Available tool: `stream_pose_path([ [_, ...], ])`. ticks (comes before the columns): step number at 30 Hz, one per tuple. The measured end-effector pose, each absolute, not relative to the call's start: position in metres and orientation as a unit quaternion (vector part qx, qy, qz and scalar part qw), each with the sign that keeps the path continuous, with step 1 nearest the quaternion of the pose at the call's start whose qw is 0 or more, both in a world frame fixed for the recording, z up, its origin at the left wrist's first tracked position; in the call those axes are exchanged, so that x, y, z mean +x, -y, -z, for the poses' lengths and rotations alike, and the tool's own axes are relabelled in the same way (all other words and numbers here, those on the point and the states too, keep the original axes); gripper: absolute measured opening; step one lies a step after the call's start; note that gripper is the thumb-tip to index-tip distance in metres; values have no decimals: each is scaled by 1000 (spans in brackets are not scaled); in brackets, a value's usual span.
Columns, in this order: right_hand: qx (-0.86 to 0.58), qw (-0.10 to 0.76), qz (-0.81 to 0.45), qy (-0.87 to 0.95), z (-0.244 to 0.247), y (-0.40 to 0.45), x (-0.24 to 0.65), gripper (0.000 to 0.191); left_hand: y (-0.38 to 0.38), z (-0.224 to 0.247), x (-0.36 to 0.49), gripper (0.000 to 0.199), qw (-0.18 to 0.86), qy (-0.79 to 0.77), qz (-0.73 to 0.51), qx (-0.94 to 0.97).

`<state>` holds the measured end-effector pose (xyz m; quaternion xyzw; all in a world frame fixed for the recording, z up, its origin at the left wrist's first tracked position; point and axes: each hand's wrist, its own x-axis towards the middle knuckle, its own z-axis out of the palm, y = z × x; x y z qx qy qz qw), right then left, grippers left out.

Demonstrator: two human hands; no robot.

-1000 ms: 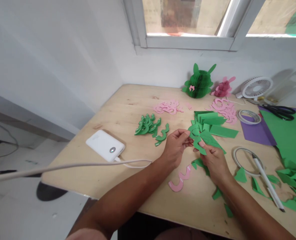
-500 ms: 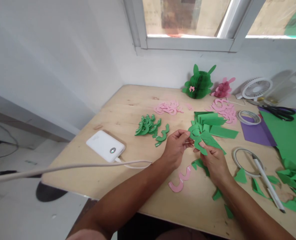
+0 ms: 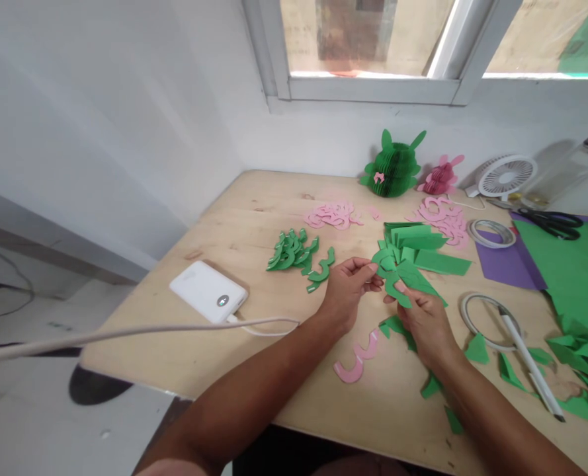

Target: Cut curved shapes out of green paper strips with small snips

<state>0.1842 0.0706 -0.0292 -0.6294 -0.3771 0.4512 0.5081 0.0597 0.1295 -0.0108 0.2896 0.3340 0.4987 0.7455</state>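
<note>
Two hands hold one curved green cutout (image 3: 383, 256) above the table (image 3: 254, 218). The left hand (image 3: 347, 294) pinches its edge at 9 o'clock between thumb and fingers; the right hand (image 3: 425, 320) grips its lower part at 5 o'clock, thumb on top. With that cutout as the middle of the dial, folded green strips (image 3: 442, 260) spread at 1 to 2 o'clock, right behind it; whether they touch it, I cannot tell. A loose green cutout (image 3: 323, 272) lies at 9 o'clock, near the left hand, with a pile of green cutouts (image 3: 288, 252) just beyond. Farther that way sits a white power bank (image 3: 202, 287), a cable (image 3: 139, 332) near it. One pink cutout (image 3: 349, 373) lies at 7 o'clock, pink scraps (image 3: 332, 215) between 10 and 11. By the wall, a green paper rabbit (image 3: 395, 173) stands at 12, a smaller pink rabbit (image 3: 437, 180) at 1. Around 2 o'clock are a white fan (image 3: 506, 177), a tape roll (image 3: 489, 244) and black scissors (image 3: 554, 223). At 4, a white pen (image 3: 532, 363) crosses a pale ring (image 3: 465, 312).
</note>
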Motion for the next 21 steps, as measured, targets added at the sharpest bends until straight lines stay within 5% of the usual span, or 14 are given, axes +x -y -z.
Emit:
stream_pose_path([
  [21, -630, 508, -457, 369, 28, -73, 181, 51, -129, 13, 61, 22, 729, -350, -513, 288],
])
